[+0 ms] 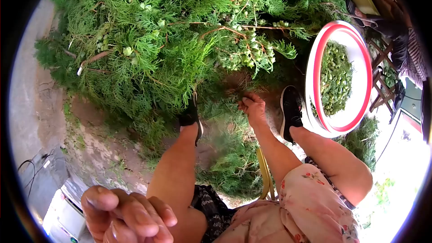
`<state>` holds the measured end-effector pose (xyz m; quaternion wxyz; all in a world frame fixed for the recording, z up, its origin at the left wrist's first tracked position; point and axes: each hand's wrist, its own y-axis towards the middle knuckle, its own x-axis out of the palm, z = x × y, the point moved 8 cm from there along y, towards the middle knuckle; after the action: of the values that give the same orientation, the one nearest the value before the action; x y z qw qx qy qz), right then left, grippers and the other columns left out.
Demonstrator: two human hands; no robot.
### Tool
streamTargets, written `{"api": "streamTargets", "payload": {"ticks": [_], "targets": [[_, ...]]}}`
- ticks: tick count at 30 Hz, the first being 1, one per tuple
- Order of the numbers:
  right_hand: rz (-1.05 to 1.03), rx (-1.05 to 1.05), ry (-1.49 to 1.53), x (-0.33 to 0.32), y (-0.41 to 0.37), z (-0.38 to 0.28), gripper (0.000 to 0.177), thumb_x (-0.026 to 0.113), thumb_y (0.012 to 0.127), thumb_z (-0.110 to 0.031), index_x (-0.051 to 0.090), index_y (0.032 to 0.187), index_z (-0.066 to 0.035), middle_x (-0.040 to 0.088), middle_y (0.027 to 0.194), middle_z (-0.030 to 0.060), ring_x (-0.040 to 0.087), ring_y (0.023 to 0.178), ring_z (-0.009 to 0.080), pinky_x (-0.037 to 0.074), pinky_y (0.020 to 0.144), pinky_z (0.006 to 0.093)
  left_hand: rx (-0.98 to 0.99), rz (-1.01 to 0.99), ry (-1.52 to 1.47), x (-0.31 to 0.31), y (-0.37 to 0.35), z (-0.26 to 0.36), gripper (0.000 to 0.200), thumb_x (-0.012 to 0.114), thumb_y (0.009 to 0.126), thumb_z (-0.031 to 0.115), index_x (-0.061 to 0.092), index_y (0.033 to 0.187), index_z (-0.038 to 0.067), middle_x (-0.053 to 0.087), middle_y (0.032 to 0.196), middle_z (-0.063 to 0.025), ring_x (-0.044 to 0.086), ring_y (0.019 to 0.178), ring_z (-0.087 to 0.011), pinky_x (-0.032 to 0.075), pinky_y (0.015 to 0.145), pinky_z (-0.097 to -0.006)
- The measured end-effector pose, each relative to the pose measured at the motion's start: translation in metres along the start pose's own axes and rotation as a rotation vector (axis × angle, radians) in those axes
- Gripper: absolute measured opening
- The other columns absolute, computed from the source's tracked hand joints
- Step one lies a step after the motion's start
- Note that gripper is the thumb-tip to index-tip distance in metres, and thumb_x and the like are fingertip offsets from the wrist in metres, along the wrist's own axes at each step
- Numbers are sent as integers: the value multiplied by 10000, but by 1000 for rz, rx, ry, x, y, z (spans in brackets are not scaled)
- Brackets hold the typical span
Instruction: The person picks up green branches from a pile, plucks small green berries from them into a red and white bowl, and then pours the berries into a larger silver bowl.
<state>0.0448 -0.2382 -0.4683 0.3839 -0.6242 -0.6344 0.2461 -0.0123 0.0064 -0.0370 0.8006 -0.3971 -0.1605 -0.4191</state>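
My left hand [128, 216] is raised close to the camera at the lower left, its fingers curled in. Whatever those fingers hold, if anything, is hidden. Between my shoes, my right hand [253, 107] reaches down at the edge of the green branches [180, 58], fingers bent together. Anything in its grip is too small or hidden to name. The branches have flat, scaly sprays and pale green cones [128, 51]. To the right of my right hand stands a white basin with a red rim [315, 69], holding many small green cones [335, 78].
My black shoes [292, 110] flank my right hand. Loose green sprigs [238, 166] lie below it. At the upper right is another person's striped sleeve [416, 54] beside a wooden lattice frame [381, 74]. Dark cables [30, 166] lie on the left floor near a white box [63, 218].
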Motion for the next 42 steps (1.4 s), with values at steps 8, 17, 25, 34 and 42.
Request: {"api": "streamTargets", "payload": {"ticks": [8,17,25,34,42], "targets": [[-250,17,436,26,-32,-61,57,574,823,-30,548,872,-18,574,876,94,574,757,219,481,647,335,123,-153,10,14,6,-1,440,452,906,220,387,1256,-40,559,1107,-178,573,909,-248,393,854,-436],[580,-1191,-421,-16,-154,-264,202,567,849,-44,548,1039,23,575,976,133,575,841,194,473,759,305,231,72,229,18,7,-8,312,453,901,78,478,1201,-3,586,938,-47,539,719,-83,446,665,-249],[314,-1227,-884,24,-118,-214,300,630,759,-34,578,1053,-21,565,1076,141,561,937,304,467,812,359,206,180,254,21,8,-13,308,464,894,78,478,1192,2,587,922,-50,538,699,-89,449,671,-265],[-31,-514,-1658,46,14,-66,655,668,752,-295,369,1295,-82,260,1386,142,250,1262,393,405,926,484,160,47,185,26,15,-16,355,451,901,78,404,1238,-25,566,975,-119,565,751,-165,462,742,-353],[-283,-550,-1597,34,-6,-8,429,648,710,-181,566,1114,-62,559,1085,174,509,998,367,452,845,448,174,140,248,23,13,-17,332,470,893,56,427,1215,-11,574,897,-87,558,670,-128,486,670,-318]]}}
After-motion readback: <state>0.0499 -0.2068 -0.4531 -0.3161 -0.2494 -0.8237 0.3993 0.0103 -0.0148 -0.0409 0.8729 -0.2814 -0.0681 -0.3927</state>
